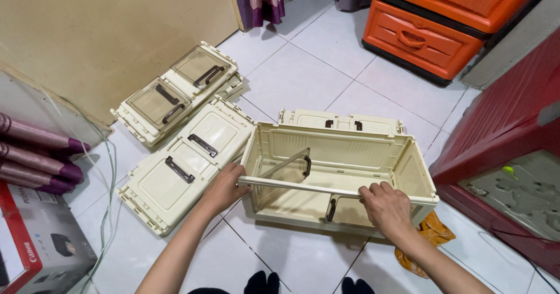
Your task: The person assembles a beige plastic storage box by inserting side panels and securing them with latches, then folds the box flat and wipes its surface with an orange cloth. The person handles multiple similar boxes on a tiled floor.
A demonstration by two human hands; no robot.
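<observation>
1. A cream-coloured folding plastic storage crate (341,154) stands open on the white tiled floor (303,78), just ahead of the person's feet, with its long axis running left to right across the view.
2. The left hand (224,188) is closed around the near-left corner of the crate, fingers wrapped over the near top rail (297,186).
3. The right hand (388,207) grips the same rail further right, close to the near-right corner, fingers curled over its top and knuckles up.
4. The rail lies crosswise between the two hands, so each hand holds one end of the crate's long near side; the crate body extends away from both grips, toward the far wall panel.
5. Inside the crate, door panels with dark handles (307,164) look partly folded in.
6. To the left, well apart from the hands' grip, a flattened cream crate (186,168) lies on the floor; the left hand is nearest to it. Another flat crate with clear panels (178,90) lies beyond.
7. Orange plastic drawers (426,34) stand toward the floor's far right; an orange cloth (429,235) lies by the right wrist.
</observation>
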